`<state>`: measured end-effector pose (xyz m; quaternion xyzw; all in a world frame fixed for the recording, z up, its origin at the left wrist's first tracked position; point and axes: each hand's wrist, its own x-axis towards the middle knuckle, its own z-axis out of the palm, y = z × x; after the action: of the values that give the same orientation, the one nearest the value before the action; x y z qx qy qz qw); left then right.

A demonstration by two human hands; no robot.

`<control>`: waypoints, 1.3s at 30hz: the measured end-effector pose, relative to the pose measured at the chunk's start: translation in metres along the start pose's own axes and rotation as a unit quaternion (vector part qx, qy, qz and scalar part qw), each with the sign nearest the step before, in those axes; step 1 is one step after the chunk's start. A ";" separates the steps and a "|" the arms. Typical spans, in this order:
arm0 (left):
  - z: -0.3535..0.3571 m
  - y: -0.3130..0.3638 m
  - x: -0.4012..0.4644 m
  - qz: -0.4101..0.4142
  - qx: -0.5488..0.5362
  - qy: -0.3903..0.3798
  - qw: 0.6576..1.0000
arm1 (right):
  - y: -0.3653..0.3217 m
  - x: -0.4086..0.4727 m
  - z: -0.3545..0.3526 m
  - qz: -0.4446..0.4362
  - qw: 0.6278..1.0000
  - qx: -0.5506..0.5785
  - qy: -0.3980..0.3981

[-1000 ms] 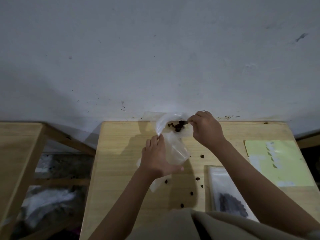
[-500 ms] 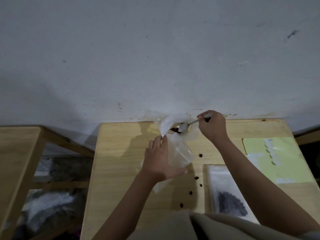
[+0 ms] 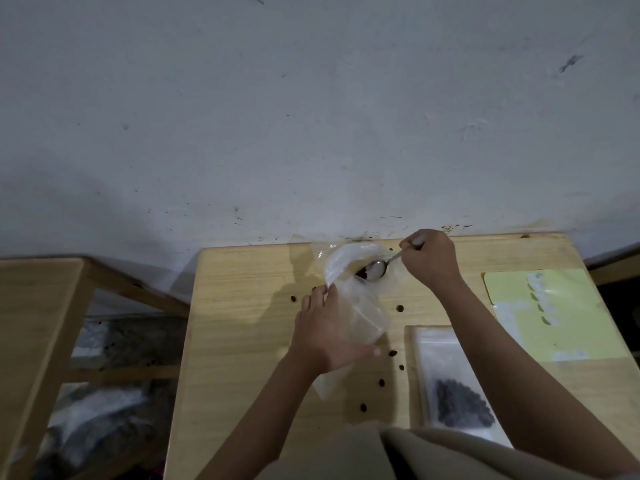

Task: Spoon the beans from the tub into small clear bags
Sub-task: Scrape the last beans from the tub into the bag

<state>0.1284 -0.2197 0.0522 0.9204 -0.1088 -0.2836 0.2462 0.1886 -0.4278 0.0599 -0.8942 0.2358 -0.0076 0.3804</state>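
A crumpled clear plastic bag (image 3: 349, 259) lies open at the far edge of the wooden table (image 3: 242, 327), with dark beans (image 3: 362, 271) inside its mouth. A clear tub shape (image 3: 369, 322) shows through the plastic below it. My left hand (image 3: 329, 337) grips the plastic and the tub from the left, fingers pinching the bag's edge. My right hand (image 3: 431, 259) holds the handle of a metal spoon (image 3: 378, 269). The spoon's bowl sits in the bag's mouth beside the beans and looks empty.
A flat clear bag (image 3: 446, 362) holding dark beans (image 3: 464, 403) lies at the right front. Loose beans (image 3: 381, 382) are scattered around the tub. A yellow-green sheet (image 3: 554, 317) lies at the far right. A second wooden table (image 3: 34, 323) stands to the left, and the wall runs behind.
My right hand has drawn back to the right, so the spoon and its bowl now show at the bag's mouth. My left hand keeps its grip on the plastic.
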 end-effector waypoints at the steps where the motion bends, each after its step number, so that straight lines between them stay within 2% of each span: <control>1: 0.000 -0.001 0.000 0.001 -0.002 -0.002 1.000 | 0.006 0.001 0.001 0.029 0.999 0.024 0.002; 4: 0.001 -0.003 0.001 0.000 -0.019 -0.010 1.000 | 0.016 -0.005 0.004 0.131 0.983 0.127 0.000; 8: 0.001 -0.006 0.002 -0.004 -0.043 -0.020 0.999 | 0.027 -0.021 0.011 0.201 0.953 0.226 -0.013; 16: -0.002 -0.016 -0.001 0.001 -0.073 -0.012 0.997 | 0.053 -0.046 0.031 0.267 0.888 0.374 -0.031; 20: -0.004 -0.023 -0.002 0.006 -0.062 0.028 0.998 | 0.062 -0.048 0.033 0.300 0.844 0.444 -0.020; 23: -0.006 -0.029 -0.002 0.004 -0.036 0.052 0.998 | 0.065 -0.046 0.030 0.310 0.829 0.464 -0.022; 28: -0.006 -0.033 -0.001 0.003 0.013 0.054 0.998 | 0.063 -0.047 0.022 0.299 0.827 0.475 -0.023; 36: 0.002 -0.029 0.001 -0.018 0.061 0.041 0.997 | 0.040 -0.064 -0.003 0.217 0.865 0.452 -0.024; 39: 0.004 -0.026 0.002 -0.033 0.063 0.040 0.997 | 0.032 -0.074 -0.010 0.155 0.898 0.411 -0.034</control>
<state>0.1295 -0.1995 0.0346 0.9478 -0.0864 -0.2467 0.1826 0.1080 -0.4225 0.0578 -0.6103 0.3339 -0.0143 0.7182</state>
